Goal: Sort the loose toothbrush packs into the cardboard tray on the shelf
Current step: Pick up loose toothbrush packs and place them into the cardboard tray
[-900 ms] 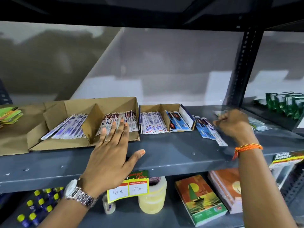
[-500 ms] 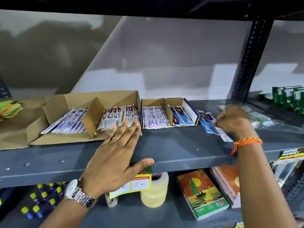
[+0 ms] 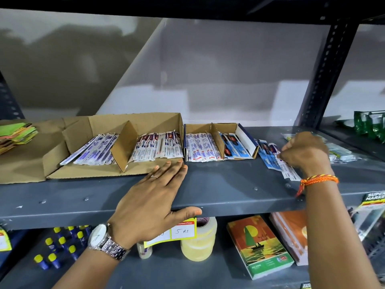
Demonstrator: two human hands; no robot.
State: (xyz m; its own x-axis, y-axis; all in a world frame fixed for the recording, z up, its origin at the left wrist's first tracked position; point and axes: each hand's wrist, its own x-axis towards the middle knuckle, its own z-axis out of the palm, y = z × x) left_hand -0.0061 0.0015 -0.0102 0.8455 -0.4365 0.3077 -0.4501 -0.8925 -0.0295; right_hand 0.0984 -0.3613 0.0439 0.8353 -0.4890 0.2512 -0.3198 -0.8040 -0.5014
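A large divided cardboard tray [image 3: 100,172] sits on the grey shelf with toothbrush packs lying in both compartments. To its right is a smaller tray [image 3: 245,138] with white packs and blue packs. Loose toothbrush packs [image 3: 268,157], blue and white, lie on the shelf right of that tray. My right hand [image 3: 306,151] is curled over them, its fingertips pinched on the top packs. My left hand [image 3: 154,199] lies flat and open on the shelf's front edge. Its fingertips touch the large tray's front corner and the thumb hangs below the shelf lip.
Clear packets [image 3: 341,153] lie behind my right hand, with green packs [image 3: 370,124] beyond the black upright post [image 3: 325,74]. Coloured pads [image 3: 16,134] sit far left. The lower shelf holds tape rolls [image 3: 198,240], books [image 3: 258,245] and blue bottles [image 3: 60,247].
My left hand has slid forward and to the right until its fingertips reach the large tray's front corner. My right hand has stayed curled on the loose packs.
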